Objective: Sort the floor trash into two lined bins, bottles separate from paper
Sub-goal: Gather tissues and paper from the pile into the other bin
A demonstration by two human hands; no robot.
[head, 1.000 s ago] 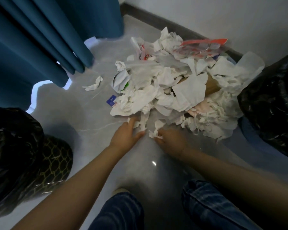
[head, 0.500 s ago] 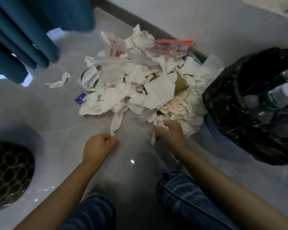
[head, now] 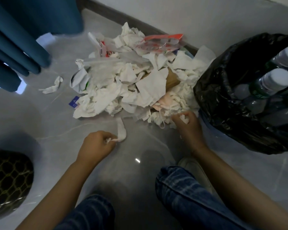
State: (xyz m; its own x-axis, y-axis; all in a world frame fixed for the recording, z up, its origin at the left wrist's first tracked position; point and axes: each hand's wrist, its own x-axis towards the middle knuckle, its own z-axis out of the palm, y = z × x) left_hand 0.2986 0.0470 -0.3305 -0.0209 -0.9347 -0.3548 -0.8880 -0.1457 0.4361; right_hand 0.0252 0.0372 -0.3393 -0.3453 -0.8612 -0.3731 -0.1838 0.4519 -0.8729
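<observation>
Both hands are closed on paper. Her left hand pinches the twisted end of a white tissue strip that trails on the grey floor, just clear of the heap. Her right hand is curled round a crumpled tissue wad at the near edge of the paper pile, which lies against the wall between the two bins.

On her right, the black-lined bin holds plastic bottles, so that one seems taken. The other lined bin sits at her left, only its edge showing, its contents out of sight.

She looks to be in the paper-gathering step, with most of the heap unsorted. Next, I'd say, both handfuls must be lifted free without dragging loose sheets, then carried left, away from the bottles.
</observation>
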